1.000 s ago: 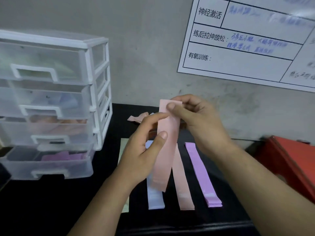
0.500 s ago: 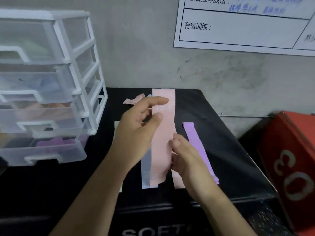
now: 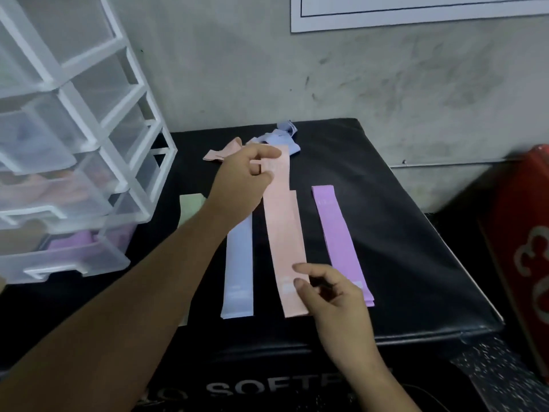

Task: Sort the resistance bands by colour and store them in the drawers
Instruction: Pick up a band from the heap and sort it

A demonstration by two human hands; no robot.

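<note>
Fingers (image 3: 267,152), left hand (image 3: 242,178): pinching pink band (image 3: 282,230); right hand (image 3: 332,295) grip unclear. Band, lately aloft, now lies on second pink band (image 3: 294,209). Pinks paired.

Left hand (image 3: 243,176) and right hand (image 3: 332,295) are bare, with both forearms (image 3: 166,263) uncovered throughout.

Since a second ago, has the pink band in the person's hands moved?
Yes. The pink band has come down from the air to lie flat on the black pad, between the blue band and purple band.
</note>
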